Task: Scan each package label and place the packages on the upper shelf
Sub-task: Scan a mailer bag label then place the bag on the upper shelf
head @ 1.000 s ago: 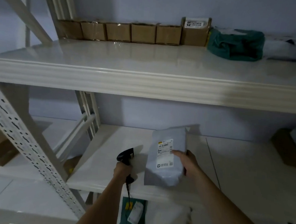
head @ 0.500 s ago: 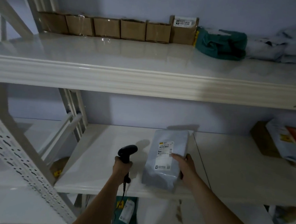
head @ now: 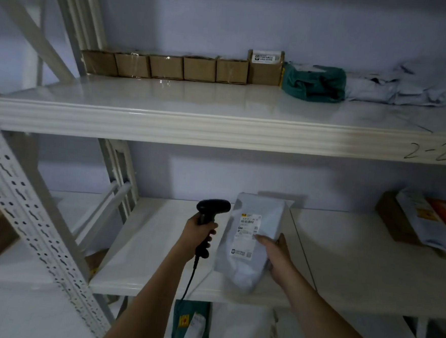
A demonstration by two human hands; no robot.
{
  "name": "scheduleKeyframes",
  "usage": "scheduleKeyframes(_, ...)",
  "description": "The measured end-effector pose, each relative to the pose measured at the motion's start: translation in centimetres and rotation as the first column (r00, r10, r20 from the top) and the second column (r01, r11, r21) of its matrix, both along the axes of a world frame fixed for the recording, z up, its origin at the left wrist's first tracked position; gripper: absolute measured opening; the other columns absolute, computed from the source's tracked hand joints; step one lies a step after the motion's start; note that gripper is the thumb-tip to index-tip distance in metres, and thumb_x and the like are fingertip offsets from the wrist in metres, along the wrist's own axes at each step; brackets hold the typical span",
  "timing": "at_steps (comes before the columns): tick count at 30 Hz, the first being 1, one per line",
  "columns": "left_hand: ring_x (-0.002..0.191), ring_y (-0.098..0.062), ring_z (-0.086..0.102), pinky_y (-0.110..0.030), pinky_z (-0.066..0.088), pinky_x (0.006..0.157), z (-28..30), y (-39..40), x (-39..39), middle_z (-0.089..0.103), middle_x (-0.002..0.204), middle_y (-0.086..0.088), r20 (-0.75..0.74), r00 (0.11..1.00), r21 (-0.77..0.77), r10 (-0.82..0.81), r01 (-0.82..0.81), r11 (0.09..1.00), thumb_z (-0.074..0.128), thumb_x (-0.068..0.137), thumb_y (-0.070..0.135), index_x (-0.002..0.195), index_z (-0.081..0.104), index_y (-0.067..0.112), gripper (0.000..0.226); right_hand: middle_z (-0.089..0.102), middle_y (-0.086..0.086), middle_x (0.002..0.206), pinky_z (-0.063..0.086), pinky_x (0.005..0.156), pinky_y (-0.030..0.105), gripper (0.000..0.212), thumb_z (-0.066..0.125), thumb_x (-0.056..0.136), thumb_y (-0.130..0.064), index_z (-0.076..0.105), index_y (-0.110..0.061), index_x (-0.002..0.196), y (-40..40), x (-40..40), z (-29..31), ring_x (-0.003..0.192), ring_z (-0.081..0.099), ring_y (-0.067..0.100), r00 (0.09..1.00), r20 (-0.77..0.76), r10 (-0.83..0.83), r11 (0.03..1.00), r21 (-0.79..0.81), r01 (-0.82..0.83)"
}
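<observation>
My right hand [head: 276, 254] holds a grey poly-mailer package [head: 251, 236] upright over the middle shelf [head: 342, 256], its white label facing me. My left hand [head: 199, 233] grips a black corded barcode scanner [head: 211, 210] just left of the package, its head level with the label's top. The upper shelf [head: 221, 102] carries a row of several small brown boxes [head: 165, 67] along the wall, a taller labelled box [head: 265, 66], a green bag [head: 315, 83] and grey mailers [head: 407, 86].
A perforated white upright [head: 27, 234] slants across the lower left. More packages [head: 424, 222] lie at the right end of the middle shelf. A green labelled parcel [head: 192, 327] sits on the level below. The upper shelf's front edge reads "2-2" [head: 429, 151].
My view has shifted right and up. The scanner has risen a little toward the label, while the package stays upright in my right hand.
</observation>
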State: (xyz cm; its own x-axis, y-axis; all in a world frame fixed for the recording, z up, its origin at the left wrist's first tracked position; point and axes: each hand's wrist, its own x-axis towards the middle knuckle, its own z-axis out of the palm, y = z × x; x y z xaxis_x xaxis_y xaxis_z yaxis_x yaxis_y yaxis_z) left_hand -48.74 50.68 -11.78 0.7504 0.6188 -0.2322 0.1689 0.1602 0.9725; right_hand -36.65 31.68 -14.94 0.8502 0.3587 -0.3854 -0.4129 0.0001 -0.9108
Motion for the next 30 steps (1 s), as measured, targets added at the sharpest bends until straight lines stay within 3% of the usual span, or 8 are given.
scheduleKeyframes(5,0.046,-0.018,0.046,-0.025,0.041,0.045,2.4,-1.8,0.4,0.055,0.061,-0.005,-0.048,0.996,-0.076,-0.071,0.068,0.995,0.068,0.083,0.021,0.091,0.066,0.009,0.014,0.073,0.008,0.113,0.059,0.087,0.054,0.043,0.080,0.081,-0.008,0.054,-0.017,0.113,-0.6,-0.2,0.5,0.099,0.071,0.031,0.999,0.033,-0.012,0.998,0.061,0.010)
scheduleKeyframes(11,0.045,-0.018,0.041,-0.024,0.035,0.044,2.7,-3.7,0.5,0.053,0.062,-0.006,-0.091,0.995,-0.015,-0.047,0.046,0.999,0.065,0.083,0.020,0.091,0.066,0.005,0.017,0.073,0.005,0.112,0.057,0.077,0.037,0.040,0.079,0.082,-0.006,0.059,-0.020,0.113,-1.3,-0.9,1.8,0.099,0.070,0.028,0.996,0.066,-0.058,0.992,0.115,0.050)
scheduleKeyframes(18,0.044,-0.018,0.043,-0.023,0.037,0.045,3.6,-4.9,0.5,0.055,0.058,-0.004,-0.131,0.990,0.089,-0.059,0.071,0.994,0.064,0.081,0.022,0.083,0.064,0.006,0.016,0.071,0.008,0.118,0.054,0.096,0.054,0.046,0.078,0.083,-0.008,0.057,-0.016,0.124,-2.5,-1.4,2.4,0.107,0.068,0.031,0.995,0.095,-0.014,0.994,0.105,0.004)
scheduleKeyframes(30,0.042,-0.016,0.042,-0.023,0.036,0.044,4.2,-6.4,0.7,0.055,0.057,-0.004,-0.127,0.987,0.087,-0.096,0.107,0.990,0.062,0.082,0.020,0.080,0.062,0.006,0.014,0.070,0.012,0.120,0.053,0.098,0.055,0.049,0.076,0.084,-0.005,0.055,-0.014,0.128,-3.4,-2.0,3.3,0.109,0.066,0.034,0.994,0.105,-0.005,0.992,0.128,-0.008)
